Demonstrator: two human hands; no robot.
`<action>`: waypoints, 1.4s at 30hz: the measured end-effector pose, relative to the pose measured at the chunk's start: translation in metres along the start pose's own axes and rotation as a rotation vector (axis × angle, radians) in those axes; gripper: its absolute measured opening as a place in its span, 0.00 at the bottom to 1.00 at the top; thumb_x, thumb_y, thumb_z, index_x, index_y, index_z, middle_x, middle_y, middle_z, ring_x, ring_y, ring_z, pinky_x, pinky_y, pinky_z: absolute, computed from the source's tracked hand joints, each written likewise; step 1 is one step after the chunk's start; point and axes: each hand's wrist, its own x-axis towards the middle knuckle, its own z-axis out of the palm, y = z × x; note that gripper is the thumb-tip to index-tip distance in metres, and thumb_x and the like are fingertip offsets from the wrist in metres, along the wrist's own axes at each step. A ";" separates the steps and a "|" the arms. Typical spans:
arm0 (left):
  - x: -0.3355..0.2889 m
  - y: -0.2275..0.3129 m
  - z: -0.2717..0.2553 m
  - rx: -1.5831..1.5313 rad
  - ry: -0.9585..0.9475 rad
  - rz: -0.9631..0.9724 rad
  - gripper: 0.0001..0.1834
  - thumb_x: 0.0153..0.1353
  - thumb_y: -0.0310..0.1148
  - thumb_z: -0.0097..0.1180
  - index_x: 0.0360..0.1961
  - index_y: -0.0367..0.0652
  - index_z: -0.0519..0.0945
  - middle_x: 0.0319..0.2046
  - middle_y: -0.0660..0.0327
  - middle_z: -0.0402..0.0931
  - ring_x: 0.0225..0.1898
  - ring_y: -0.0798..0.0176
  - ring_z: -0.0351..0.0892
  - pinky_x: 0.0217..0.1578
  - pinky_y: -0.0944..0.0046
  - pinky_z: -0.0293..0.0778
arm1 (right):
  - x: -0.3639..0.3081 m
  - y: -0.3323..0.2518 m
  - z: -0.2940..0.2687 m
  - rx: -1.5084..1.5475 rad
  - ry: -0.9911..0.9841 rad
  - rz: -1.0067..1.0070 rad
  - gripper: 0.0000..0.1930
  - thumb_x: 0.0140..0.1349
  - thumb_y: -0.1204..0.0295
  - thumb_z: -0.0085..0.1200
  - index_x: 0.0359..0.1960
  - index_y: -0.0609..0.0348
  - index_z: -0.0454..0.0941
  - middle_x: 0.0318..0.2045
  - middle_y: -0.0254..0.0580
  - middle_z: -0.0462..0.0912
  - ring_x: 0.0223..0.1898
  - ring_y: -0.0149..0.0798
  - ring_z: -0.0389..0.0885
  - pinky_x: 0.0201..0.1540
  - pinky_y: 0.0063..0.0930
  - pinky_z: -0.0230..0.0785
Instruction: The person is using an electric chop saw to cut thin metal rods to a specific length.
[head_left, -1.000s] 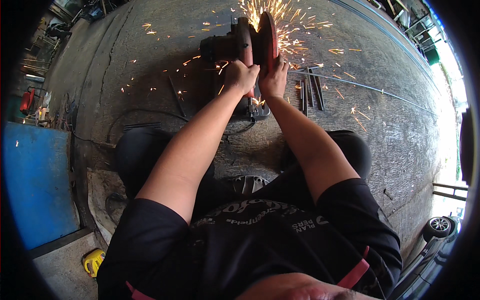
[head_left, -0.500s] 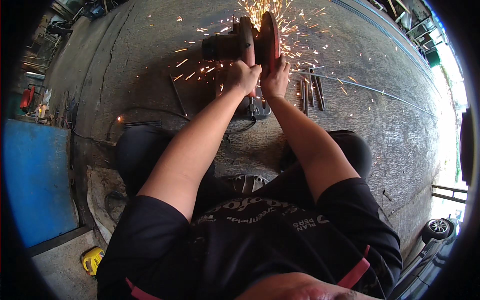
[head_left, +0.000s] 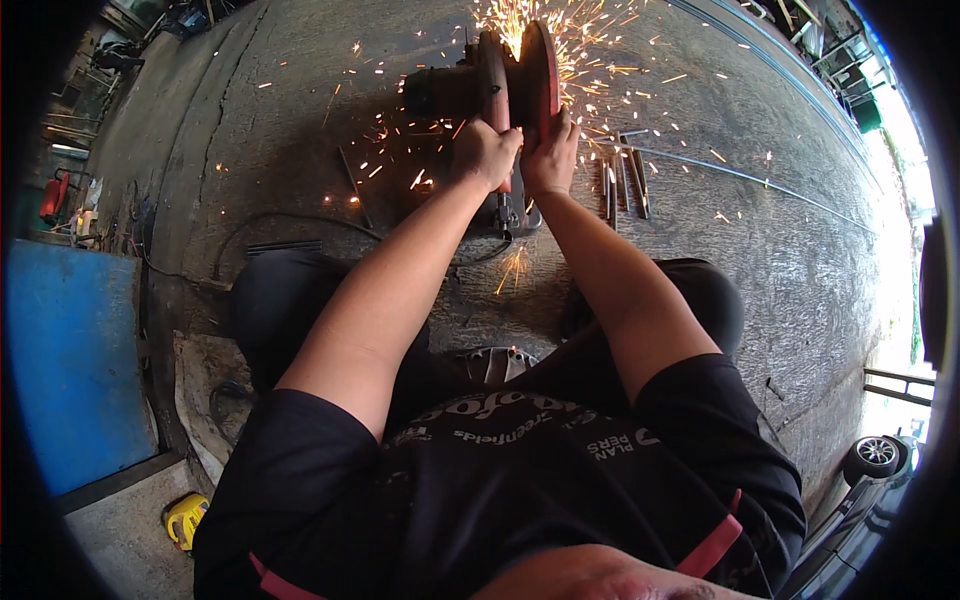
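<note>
Here, left hand [head_left: 487, 156] wraps the red handle [head_left: 495, 95]; right hand [head_left: 550, 156] touches the guard [head_left: 542, 80], grip unclear. Press evenly, avoiding sparks [head_left: 512, 20] beyond the saw [head_left: 438, 93].

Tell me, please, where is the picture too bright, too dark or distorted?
Head view, top: sparks glare nearly white beside the red guard; head view, left of them: the dark motor housing loses detail in shadow; head view, right rim: daylight washes out; head view, left rim: fisheye seems to bend the blue panel.
</note>
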 end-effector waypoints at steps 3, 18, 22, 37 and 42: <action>0.004 -0.008 0.003 -0.057 0.062 0.012 0.19 0.47 0.42 0.58 0.14 0.33 0.78 0.12 0.49 0.76 0.20 0.51 0.81 0.26 0.56 0.76 | 0.001 0.003 0.002 0.008 0.004 -0.016 0.33 0.55 0.71 0.52 0.61 0.65 0.53 0.43 0.61 0.67 0.43 0.62 0.70 0.46 0.47 0.65; 0.001 -0.010 0.003 -0.024 0.040 0.031 0.13 0.50 0.33 0.53 0.25 0.30 0.74 0.13 0.56 0.75 0.13 0.63 0.76 0.15 0.63 0.72 | -0.001 0.003 0.001 0.004 -0.003 0.003 0.34 0.57 0.65 0.54 0.62 0.64 0.54 0.44 0.61 0.67 0.46 0.63 0.69 0.47 0.48 0.66; 0.000 -0.008 0.003 -0.059 0.063 0.066 0.13 0.50 0.33 0.54 0.27 0.30 0.74 0.13 0.57 0.75 0.13 0.63 0.76 0.15 0.63 0.73 | -0.002 0.004 0.002 0.004 -0.014 0.004 0.33 0.56 0.68 0.53 0.61 0.64 0.53 0.44 0.61 0.67 0.45 0.63 0.69 0.47 0.49 0.65; 0.002 -0.017 0.008 -0.007 0.112 0.064 0.13 0.50 0.35 0.54 0.17 0.34 0.76 0.12 0.58 0.75 0.14 0.64 0.77 0.17 0.63 0.73 | -0.002 0.001 -0.001 0.015 -0.042 0.034 0.31 0.56 0.70 0.51 0.61 0.64 0.53 0.45 0.61 0.66 0.45 0.62 0.69 0.47 0.48 0.66; 0.000 -0.014 0.006 0.003 0.090 0.067 0.13 0.49 0.35 0.54 0.19 0.34 0.75 0.12 0.58 0.75 0.14 0.63 0.77 0.17 0.64 0.73 | -0.003 0.003 -0.001 0.027 -0.058 0.056 0.32 0.56 0.70 0.51 0.61 0.64 0.53 0.45 0.61 0.66 0.46 0.61 0.68 0.48 0.48 0.65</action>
